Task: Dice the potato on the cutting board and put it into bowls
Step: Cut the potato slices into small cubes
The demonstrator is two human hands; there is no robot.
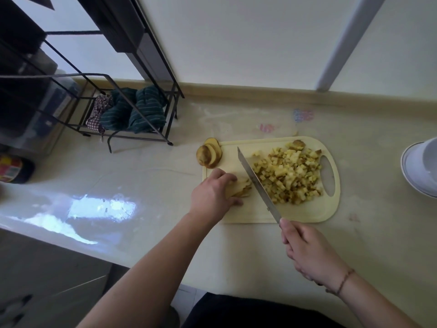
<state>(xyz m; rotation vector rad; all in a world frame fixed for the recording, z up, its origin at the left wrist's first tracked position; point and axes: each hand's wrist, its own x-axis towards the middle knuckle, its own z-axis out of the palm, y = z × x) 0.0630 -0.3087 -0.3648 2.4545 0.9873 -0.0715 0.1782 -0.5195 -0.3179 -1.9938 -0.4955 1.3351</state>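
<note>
Nearest you, your right hand [307, 250] is wrapped round the handle of the knife [256, 183], fingers curled tight; the blade runs up and away w/ its tip over the far half of the cutting board [305, 213]. Your left hand [212, 194] sits at the board's left edge, fingers bent down over a fanned stack of potato slices [244, 187], pinning them. The blade lies just right of that stack, between it and the diced pile [289, 175], which covers the board's right half up to the handle slot. Step in hand: cutting the slices into strips, then cubes. Next cut needs fingertips tucked back from the edge. Past the board's far-left corner, more uncut potato pieces [209, 154] wait, so dicing isn't done. The bowls [421, 171] stand well apart at right, nothing in them that I can see.
</note>
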